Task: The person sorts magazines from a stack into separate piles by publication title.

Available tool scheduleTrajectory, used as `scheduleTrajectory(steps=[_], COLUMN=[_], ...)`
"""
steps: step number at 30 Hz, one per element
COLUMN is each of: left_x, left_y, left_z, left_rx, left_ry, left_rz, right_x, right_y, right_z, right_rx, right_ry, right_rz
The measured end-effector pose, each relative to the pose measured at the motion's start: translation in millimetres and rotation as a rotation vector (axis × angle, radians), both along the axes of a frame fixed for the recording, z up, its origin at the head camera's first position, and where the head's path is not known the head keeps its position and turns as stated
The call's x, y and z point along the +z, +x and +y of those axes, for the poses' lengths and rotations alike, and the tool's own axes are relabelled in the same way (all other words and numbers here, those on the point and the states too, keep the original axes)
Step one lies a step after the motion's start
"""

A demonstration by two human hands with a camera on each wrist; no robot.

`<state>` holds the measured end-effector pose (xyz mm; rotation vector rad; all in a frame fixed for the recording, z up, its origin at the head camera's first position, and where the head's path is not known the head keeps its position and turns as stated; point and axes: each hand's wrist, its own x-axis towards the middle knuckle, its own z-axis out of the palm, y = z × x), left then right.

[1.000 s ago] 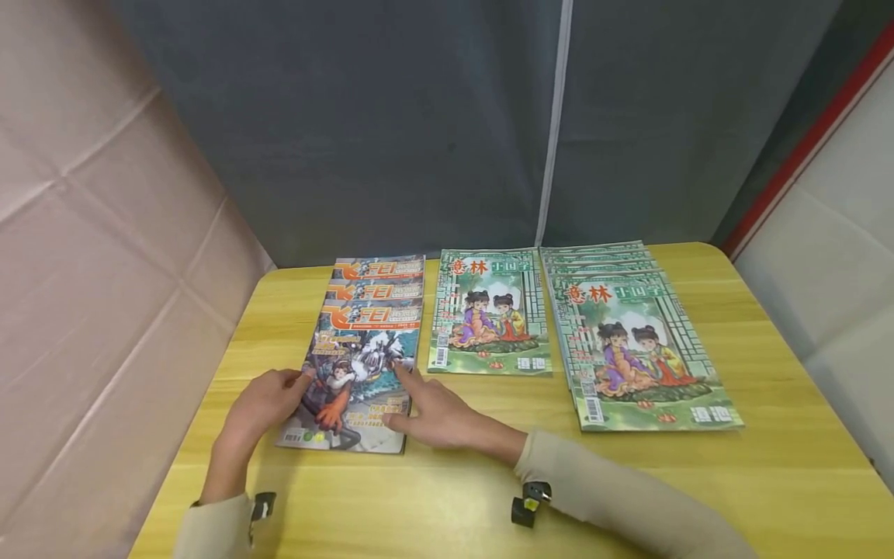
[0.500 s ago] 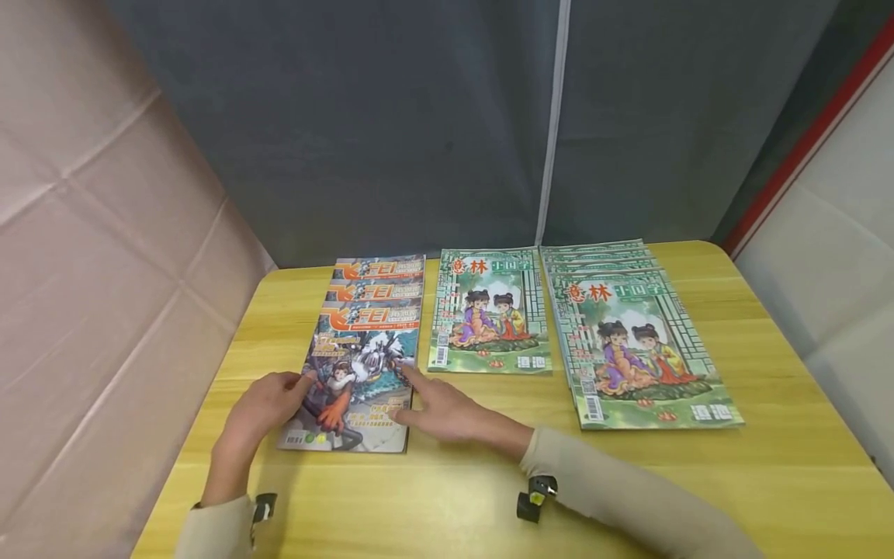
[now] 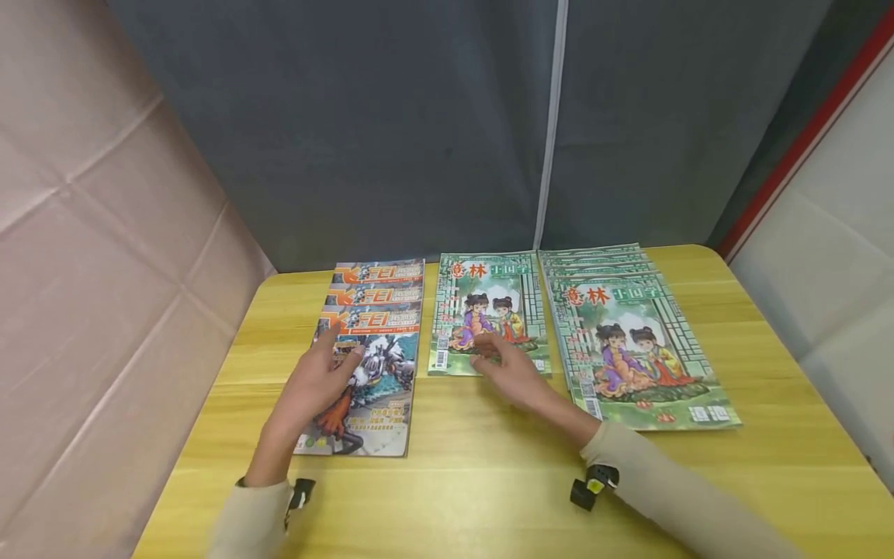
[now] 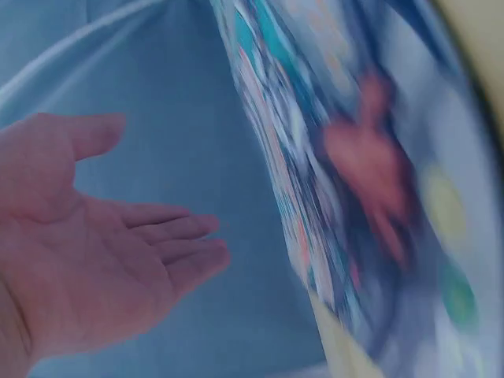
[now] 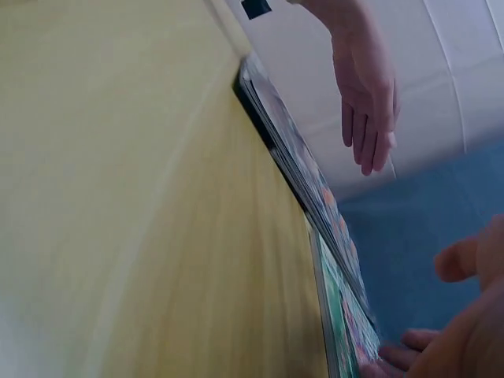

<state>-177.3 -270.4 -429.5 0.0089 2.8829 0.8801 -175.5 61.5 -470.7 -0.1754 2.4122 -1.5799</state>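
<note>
Above a stepped stack of magazines (image 3: 380, 388), with orange "FEI" titles, hovers my left hand (image 3: 314, 384). In the left wrist view that hand (image 4: 110, 244) has straight fingers and an empty palm, apart from the blurred covers. My right hand (image 3: 513, 373) is over the lower edge of a single green magazine (image 3: 489, 303) with two cartoon children on its cover. Its fingers are loosely bent and hold nothing; whether they touch the cover I cannot tell. The right wrist view shows part of the right hand (image 5: 465, 323) at the lower right.
A fanned stack of matching green magazines (image 3: 642, 349) lies on the right of the yellow wooden table (image 3: 461, 497). A dark grey curtain (image 3: 391, 132) hangs behind the table. Pale panels stand at the left (image 3: 105, 256) and right (image 3: 831, 256).
Both hands have come away from the edges of the front FEI magazine. The left moved up over its cover, the right across to the middle green magazine. The magazines stay in place.
</note>
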Motion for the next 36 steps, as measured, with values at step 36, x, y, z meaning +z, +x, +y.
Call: scheduleTrajectory(steps=[36], left_x=[-24.9], left_y=[-52.9], left_z=[138.5], left_rx=[0.121], left_ry=[0.83], left_rz=[-0.345], right_x=[8.9], right_y=[-22.9], right_z=[54.9], right_rx=[-0.249], right_ry=[-0.115], right_rz=[-0.222])
